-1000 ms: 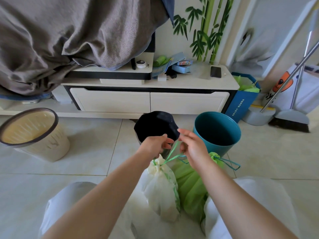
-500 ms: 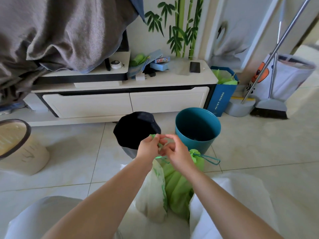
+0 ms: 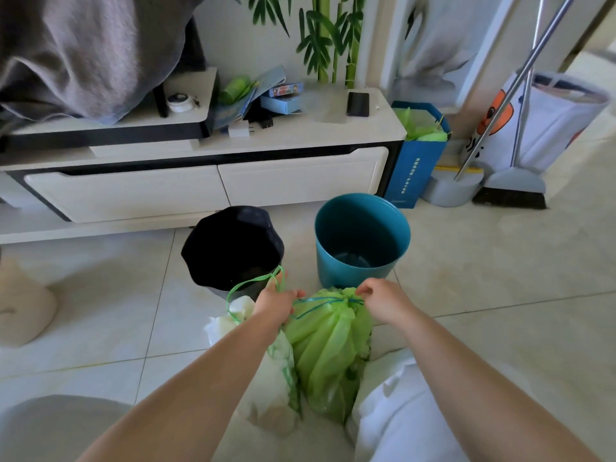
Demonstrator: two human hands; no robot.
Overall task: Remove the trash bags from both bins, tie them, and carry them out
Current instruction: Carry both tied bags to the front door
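Observation:
Two tied trash bags stand on the floor between my knees: a white bag (image 3: 273, 371) on the left and a green bag (image 3: 328, 341) on the right. My left hand (image 3: 278, 301) grips the white bag's green drawstring loop (image 3: 248, 283). My right hand (image 3: 380, 300) pinches the blue drawstring (image 3: 328, 301) at the green bag's gathered neck. Behind them sit a black bin (image 3: 231, 246) and a teal bin (image 3: 361, 238), both without bags.
A white TV cabinet (image 3: 206, 185) runs along the wall, with a phone (image 3: 357, 104) and boxes on top. A blue bag of green liners (image 3: 418, 158), a dustpan (image 3: 453, 190) and a broom (image 3: 511, 191) stand at the right. A beige basket (image 3: 23, 308) is at far left.
My hands have parted from the white bag's cord. The right hand moved over to the green bag's blue drawstring; the left keeps the green loop. The camera turned right.

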